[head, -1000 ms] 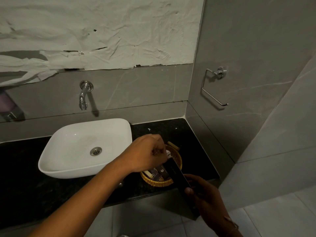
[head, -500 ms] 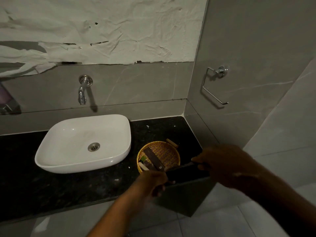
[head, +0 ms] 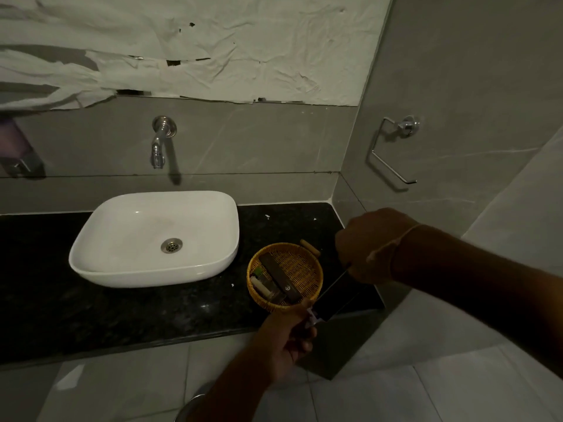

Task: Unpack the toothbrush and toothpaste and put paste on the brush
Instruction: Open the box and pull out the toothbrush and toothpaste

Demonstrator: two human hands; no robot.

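Observation:
A long dark box (head: 341,295) is held level over the counter's front right corner, just right of a round wicker basket (head: 307,258). My right hand (head: 370,248) grips the box's far end. My left hand (head: 288,339) pinches its near end, where a small white piece (head: 313,316) sticks out. In the basket lie another dark box (head: 281,277), a small white tube-like item (head: 259,286) and a green-tipped item (head: 259,271). I cannot tell which is the toothbrush or the paste.
A white basin (head: 152,236) sits on the black stone counter (head: 122,312), under a wall tap (head: 158,144). A chrome holder (head: 393,147) hangs on the right wall. Grey tiled floor lies below the counter edge. A small wooden piece (head: 309,246) lies behind the basket.
My left hand came out of the basket down to the box's near end. My right hand moved up to the far end, and the box turned from steep to nearly level.

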